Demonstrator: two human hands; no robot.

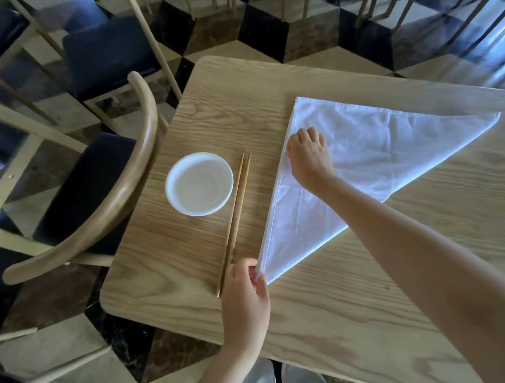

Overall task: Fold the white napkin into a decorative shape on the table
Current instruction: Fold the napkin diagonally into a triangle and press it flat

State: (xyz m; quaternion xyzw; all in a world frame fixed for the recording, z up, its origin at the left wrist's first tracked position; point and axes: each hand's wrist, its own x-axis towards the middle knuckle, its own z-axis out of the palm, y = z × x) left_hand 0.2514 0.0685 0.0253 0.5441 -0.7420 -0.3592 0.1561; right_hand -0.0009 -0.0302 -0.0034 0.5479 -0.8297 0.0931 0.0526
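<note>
Napkin lies flat on the wooden table, folded into a big triangle, one long edge running down toward the near-left tip, other points far back and far right. Risks first, as I judge them: the left hand pinches only the very tip, so a hard tug could drag the two layers out of line or skew the edge; cloth is thin and limp, so it may wrinkle under the palm instead of taking a crisp crease. Chopsticks lie just beside that near tip, almost touching the left hand, so a sideways sweep could knock them, and the white bowl sits just past them, near enough to get bumped. Poses: left hand comes in from the bottom edge, thumb and fingers closed on the napkin's near corner, tip lifted slightly off the table. Right hand reaches across from the right, forearm stretched over the cloth, palm down, fingers curled and pressing on the napkin near its left edge about midway up; it grips nothing, just pins the cloth. Chair stands at the table's left side, well apart from the napkin.
</note>
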